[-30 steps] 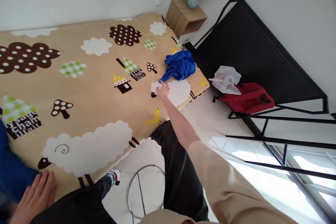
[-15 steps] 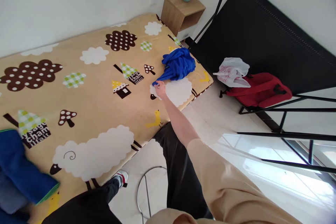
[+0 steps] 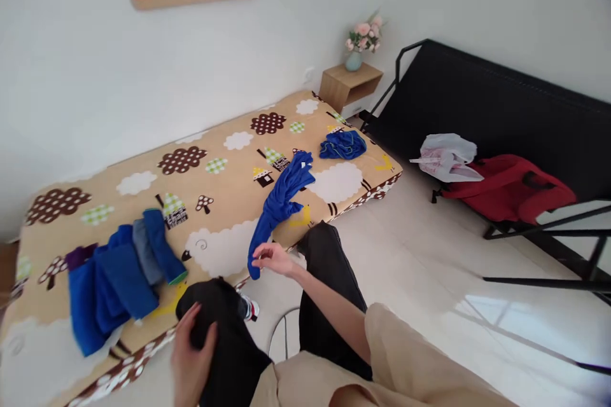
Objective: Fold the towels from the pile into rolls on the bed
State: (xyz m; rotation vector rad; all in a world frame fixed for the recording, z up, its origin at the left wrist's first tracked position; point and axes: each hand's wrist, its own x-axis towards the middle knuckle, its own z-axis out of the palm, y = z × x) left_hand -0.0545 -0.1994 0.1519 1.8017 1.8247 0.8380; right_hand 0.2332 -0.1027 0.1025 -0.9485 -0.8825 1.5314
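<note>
A long, bunched blue garment (image 3: pixel 279 200) lies stretched across the bed, a small white tag near its far end. My right hand (image 3: pixel 274 259) pinches its near end at the bed's front edge. My left hand (image 3: pixel 191 350) lies by my left knee, fingers spread, holding nothing. Farther along the bed sits a crumpled blue cloth (image 3: pixel 342 145) with green edging. To the left, several folded blue cloths (image 3: pixel 126 280) lie side by side, with a grey cloth (image 3: pixel 147 251) and a purple cloth (image 3: pixel 80 257) among them.
The bed (image 3: pixel 229 187) has a beige sheet printed with sheep and runs along the white wall. Beyond its far end stands a wooden nightstand (image 3: pixel 351 78) with a flower vase (image 3: pixel 354 62). At right, a black couch (image 3: pixel 458 102) holds a plastic bag (image 3: pixel 446 156) and a red backpack (image 3: pixel 510 187).
The blue garment has been drawn from the far heap toward me, leaving the green-edged cloth behind. My left hand has come into view, and the camera has tilted up.
</note>
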